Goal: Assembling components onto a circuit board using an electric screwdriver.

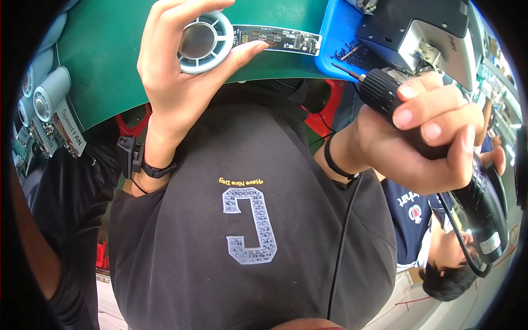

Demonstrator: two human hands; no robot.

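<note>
My left hand is wrapped round a pale blue fan housing, a ring with spokes and a dark round centre. A long black circuit board extends rightward from the ring, and my thumb lies along its near edge. In my right hand is a black electric screwdriver, gripped round its body. Its thin bit points up and left, over the near edge of a blue tray, apart from the circuit board.
Small dark screws lie in the tray. Beside it stands a black and white boxy machine. Several pale blue fan units are grouped at the left edge of the green mat. Another person is at the right. A cable hangs near my right wrist.
</note>
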